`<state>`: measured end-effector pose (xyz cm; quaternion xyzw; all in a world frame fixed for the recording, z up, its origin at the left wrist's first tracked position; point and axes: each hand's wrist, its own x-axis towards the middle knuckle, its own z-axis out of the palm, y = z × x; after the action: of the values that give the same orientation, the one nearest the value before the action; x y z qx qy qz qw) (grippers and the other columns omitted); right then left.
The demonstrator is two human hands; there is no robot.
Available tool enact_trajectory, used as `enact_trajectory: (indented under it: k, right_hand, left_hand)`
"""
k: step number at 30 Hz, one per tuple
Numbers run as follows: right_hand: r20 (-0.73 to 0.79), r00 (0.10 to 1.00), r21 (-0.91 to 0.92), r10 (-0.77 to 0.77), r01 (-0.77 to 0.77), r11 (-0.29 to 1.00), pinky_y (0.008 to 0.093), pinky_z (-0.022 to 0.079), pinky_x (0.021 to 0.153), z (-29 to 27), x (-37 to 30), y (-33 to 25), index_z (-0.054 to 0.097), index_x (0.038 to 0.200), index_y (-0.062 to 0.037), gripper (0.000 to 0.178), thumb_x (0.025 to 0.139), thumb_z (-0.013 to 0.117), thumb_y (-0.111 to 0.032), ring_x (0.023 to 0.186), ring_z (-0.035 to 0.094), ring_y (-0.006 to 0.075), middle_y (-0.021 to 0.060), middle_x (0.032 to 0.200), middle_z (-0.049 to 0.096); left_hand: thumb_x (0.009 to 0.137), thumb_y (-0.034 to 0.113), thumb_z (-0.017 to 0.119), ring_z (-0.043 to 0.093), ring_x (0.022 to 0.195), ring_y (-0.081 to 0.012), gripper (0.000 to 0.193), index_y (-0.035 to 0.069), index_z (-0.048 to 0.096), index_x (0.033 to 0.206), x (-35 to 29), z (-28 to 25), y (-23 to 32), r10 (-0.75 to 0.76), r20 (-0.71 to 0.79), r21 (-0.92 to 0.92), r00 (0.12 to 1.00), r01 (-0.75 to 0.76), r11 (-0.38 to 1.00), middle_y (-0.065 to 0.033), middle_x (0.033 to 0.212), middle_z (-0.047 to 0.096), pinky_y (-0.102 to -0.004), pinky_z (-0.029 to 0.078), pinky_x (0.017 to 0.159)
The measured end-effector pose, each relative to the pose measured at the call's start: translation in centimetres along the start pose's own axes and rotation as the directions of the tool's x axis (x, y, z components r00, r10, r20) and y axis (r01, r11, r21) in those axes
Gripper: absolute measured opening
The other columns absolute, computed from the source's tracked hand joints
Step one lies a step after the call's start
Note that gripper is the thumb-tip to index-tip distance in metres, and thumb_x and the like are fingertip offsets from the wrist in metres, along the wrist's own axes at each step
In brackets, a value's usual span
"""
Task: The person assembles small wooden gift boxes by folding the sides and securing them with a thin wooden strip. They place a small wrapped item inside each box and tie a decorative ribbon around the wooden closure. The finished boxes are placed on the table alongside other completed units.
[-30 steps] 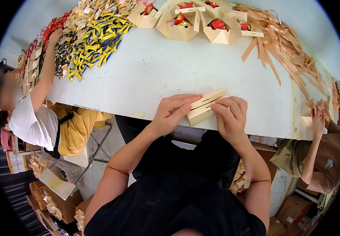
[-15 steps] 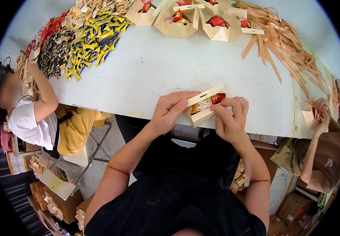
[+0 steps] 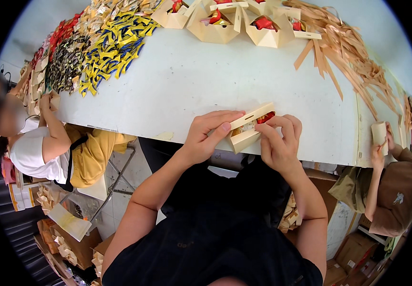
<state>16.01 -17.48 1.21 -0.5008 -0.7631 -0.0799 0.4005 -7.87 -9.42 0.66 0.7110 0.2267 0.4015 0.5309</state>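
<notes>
A small cream cardboard box (image 3: 244, 141) rests at the near edge of the table (image 3: 206, 76), its slotted top flap standing partly open. Inside, a red shiny packet (image 3: 266, 117) and part of a whitish wrapped piece show between the walls. My left hand (image 3: 211, 131) grips the box from its left end, thumb on the near side and fingers along the flap. At the right end, the bent fingers of my right hand (image 3: 281, 138) pinch the box's edge; the fingertips partly cover the contents.
Piles of yellow-blue packets (image 3: 118, 50) and dark packets (image 3: 65, 66) lie far left. Filled cream boxes (image 3: 213, 33) stand at the far middle, with tan strips (image 3: 341, 45) to their right. One person (image 3: 39, 148) works at left, another (image 3: 394, 190) at right with a cream box (image 3: 379, 136).
The opening of my box has narrowed, showing less of the whitish piece. My hands have barely shifted. The person at right has turned their box; the person at left has lowered an arm.
</notes>
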Motion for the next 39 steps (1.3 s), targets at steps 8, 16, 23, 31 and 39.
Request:
enact_trajectory:
  k: [8, 16, 23, 31, 39]
  right_hand:
    - [0.071, 0.997, 0.138, 0.01, -0.02, 0.99, 0.0406, 0.047, 0.097, -0.4, 0.8, 0.7, 0.076, 0.111, -0.0113, 0.034, 0.081, 0.074, 0.005, 0.108, 0.057, 0.0321, 0.0069, 0.116, 0.066]
    - [0.104, 0.915, 0.52, 0.389, -0.383, 0.763, 0.0378, 0.051, 0.101, -0.3, 0.1, 2.7, 0.069, 0.121, -0.0073, 0.045, 0.083, 0.093, -0.008, 0.114, 0.062, 0.0241, 0.0095, 0.122, 0.067]
    - [0.142, 0.834, 0.649, 0.533, -0.485, 0.585, 0.0358, 0.052, 0.103, -0.3, 0.2, 2.6, 0.069, 0.12, -0.0039, 0.051, 0.079, 0.099, -0.009, 0.114, 0.065, 0.0189, 0.0054, 0.12, 0.07]
    - [0.051, 0.897, 0.476, 0.439, -0.408, 0.779, 0.0377, 0.056, 0.101, -0.7, 0.0, 2.6, 0.078, 0.111, -0.0041, 0.027, 0.087, 0.091, -0.006, 0.116, 0.072, 0.0266, 0.0133, 0.122, 0.077]
    - [0.078, 0.91, 0.448, 0.408, -0.397, 0.801, 0.036, 0.056, 0.095, -0.8, 1.0, 2.7, 0.077, 0.106, -0.0027, 0.012, 0.095, 0.081, -0.003, 0.108, 0.07, 0.0261, 0.0128, 0.116, 0.074]
  left_hand:
    - [0.094, 0.021, 0.082, 0.074, 0.12, -0.0344, 0.049, 0.0, 0.072, 0.136, 0.0, 0.8, 0.4, 0.138, 0.007, 0.212, 0.99, -0.136, 0.968, -0.0188, 0.136, 0.074, -0.0411, 0.058, 0.103]
    - [0.082, 0.025, 0.093, 0.077, 0.108, -0.0357, 0.063, 0.001, 0.07, 0.135, -0.1, 2.2, 0.0, 0.236, -0.052, 0.413, 0.97, -0.194, 0.89, -0.0186, 0.13, 0.075, -0.0397, 0.063, 0.088]
    - [0.086, 0.013, 0.087, 0.077, 0.11, -0.0343, 0.058, -0.003, 0.069, 0.139, -0.7, 4.0, 0.8, 0.173, -0.14, 0.391, 0.975, -0.106, 0.914, -0.0245, 0.129, 0.074, -0.0383, 0.062, 0.092]
    - [0.086, 0.01, 0.083, 0.078, 0.109, -0.0363, 0.054, -0.004, 0.069, 0.136, -0.7, 4.3, 0.3, 0.237, -0.163, 0.432, 0.958, -0.146, 0.89, -0.0262, 0.127, 0.074, -0.0389, 0.063, 0.091]
    - [0.087, 0.012, 0.08, 0.077, 0.108, -0.0373, 0.052, -0.005, 0.069, 0.135, -0.7, 4.2, -0.1, 0.266, -0.149, 0.447, 0.952, -0.174, 0.877, -0.0267, 0.129, 0.074, -0.0403, 0.062, 0.091]
